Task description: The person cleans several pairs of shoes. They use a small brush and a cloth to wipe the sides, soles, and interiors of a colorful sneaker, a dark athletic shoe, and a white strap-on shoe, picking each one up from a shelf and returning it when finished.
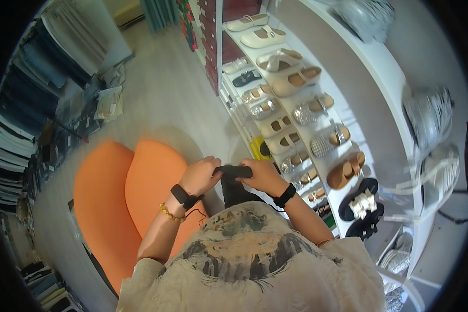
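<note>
In front of my waist, a short black item (236,171) is stretched level between my two hands. Its exact kind cannot be told, as it merges with the dark clothing (232,193) below it. My left hand (199,176) pinches one end; a black wristband and a yellow bead bracelet are on that wrist. The other end sits in the fingers of my right hand (262,176), above a black wristband. Beyond my left arm stands an orange upholstered seat (156,171) with rounded lobes.
To the right, white shelves hold rows of shoes, among them a brown shoe (345,171) and a black sandal (358,201). Dark red boxes (210,46) are stacked behind. Hanging trousers (35,85) and wrapped garments (109,103) line the left side. Pale floor (167,78) lies between.
</note>
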`<control>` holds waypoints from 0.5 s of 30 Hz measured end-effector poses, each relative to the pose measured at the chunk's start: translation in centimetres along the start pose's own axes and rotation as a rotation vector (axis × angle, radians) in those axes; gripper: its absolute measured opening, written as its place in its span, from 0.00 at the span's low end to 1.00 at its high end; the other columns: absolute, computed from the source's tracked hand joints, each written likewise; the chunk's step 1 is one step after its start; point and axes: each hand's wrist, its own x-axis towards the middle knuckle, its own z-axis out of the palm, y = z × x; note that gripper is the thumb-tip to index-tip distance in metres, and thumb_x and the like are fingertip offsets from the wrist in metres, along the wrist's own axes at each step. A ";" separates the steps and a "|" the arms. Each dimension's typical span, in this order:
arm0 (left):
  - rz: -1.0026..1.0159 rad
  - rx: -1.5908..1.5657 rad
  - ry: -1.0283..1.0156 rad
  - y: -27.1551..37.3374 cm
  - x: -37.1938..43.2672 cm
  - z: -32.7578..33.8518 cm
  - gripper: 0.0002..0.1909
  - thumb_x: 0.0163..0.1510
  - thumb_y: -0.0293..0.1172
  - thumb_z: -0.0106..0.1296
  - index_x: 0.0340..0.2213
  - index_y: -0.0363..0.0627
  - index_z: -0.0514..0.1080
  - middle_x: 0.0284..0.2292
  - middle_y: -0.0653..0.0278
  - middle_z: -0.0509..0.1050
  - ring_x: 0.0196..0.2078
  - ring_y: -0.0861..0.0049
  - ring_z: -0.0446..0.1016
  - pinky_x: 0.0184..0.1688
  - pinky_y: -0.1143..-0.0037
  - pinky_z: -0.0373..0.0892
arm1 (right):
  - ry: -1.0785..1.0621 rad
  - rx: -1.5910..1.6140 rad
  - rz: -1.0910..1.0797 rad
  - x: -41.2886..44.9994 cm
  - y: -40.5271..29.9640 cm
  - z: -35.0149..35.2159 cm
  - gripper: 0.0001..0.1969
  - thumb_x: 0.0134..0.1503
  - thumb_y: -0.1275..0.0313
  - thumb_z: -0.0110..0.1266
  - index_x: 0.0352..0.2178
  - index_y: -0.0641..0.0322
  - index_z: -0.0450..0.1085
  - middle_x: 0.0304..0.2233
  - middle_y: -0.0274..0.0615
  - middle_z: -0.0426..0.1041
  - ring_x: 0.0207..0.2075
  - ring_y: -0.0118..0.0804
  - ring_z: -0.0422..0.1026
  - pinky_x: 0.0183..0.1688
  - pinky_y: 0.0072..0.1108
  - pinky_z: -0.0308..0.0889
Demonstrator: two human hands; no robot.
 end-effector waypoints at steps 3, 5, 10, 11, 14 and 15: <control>-0.011 -0.069 -0.039 -1.6 5.6 -3.0 0.04 0.47 0.24 0.48 0.27 0.38 0.66 0.24 0.50 0.70 0.28 0.53 0.69 0.30 0.63 0.64 | -0.098 -0.037 0.112 6.6 -0.5 -2.6 0.23 0.42 0.59 0.62 0.38 0.60 0.69 0.30 0.50 0.74 0.33 0.51 0.72 0.37 0.29 0.67; 0.039 -0.135 -0.028 -2.9 9.3 -4.3 0.05 0.49 0.23 0.47 0.31 0.38 0.65 0.26 0.49 0.71 0.29 0.52 0.70 0.30 0.63 0.65 | 0.062 0.128 -0.113 11.0 0.3 -3.4 0.18 0.43 0.58 0.60 0.31 0.60 0.70 0.26 0.49 0.73 0.30 0.53 0.71 0.33 0.34 0.66; 0.188 -0.248 0.009 -7.5 17.5 -8.8 0.11 0.49 0.23 0.47 0.37 0.39 0.64 0.27 0.49 0.71 0.30 0.52 0.71 0.33 0.66 0.68 | -0.009 -0.056 -0.011 21.4 0.0 -8.0 0.11 0.46 0.65 0.51 0.29 0.60 0.71 0.26 0.49 0.73 0.31 0.54 0.71 0.33 0.37 0.65; 0.225 -0.318 0.032 -8.7 19.0 -9.7 0.13 0.49 0.23 0.48 0.38 0.39 0.63 0.27 0.50 0.71 0.31 0.54 0.71 0.34 0.67 0.68 | 0.013 -0.045 0.008 23.3 0.5 -8.3 0.11 0.46 0.65 0.51 0.29 0.60 0.71 0.26 0.49 0.73 0.31 0.54 0.71 0.33 0.37 0.65; 0.269 -0.178 -0.017 -13.9 23.3 -13.0 0.14 0.49 0.24 0.49 0.39 0.40 0.62 0.32 0.52 0.70 0.34 0.57 0.71 0.35 0.68 0.67 | 0.151 -0.030 0.135 28.2 1.3 -9.3 0.12 0.47 0.63 0.52 0.28 0.60 0.72 0.25 0.51 0.72 0.30 0.54 0.70 0.33 0.38 0.65; 0.260 -0.123 -0.019 -15.8 24.8 -14.4 0.14 0.49 0.25 0.49 0.39 0.40 0.62 0.33 0.52 0.69 0.35 0.58 0.71 0.36 0.69 0.67 | 0.174 -0.010 0.159 30.0 1.4 -9.4 0.12 0.47 0.63 0.52 0.28 0.60 0.72 0.25 0.51 0.72 0.30 0.54 0.70 0.33 0.38 0.65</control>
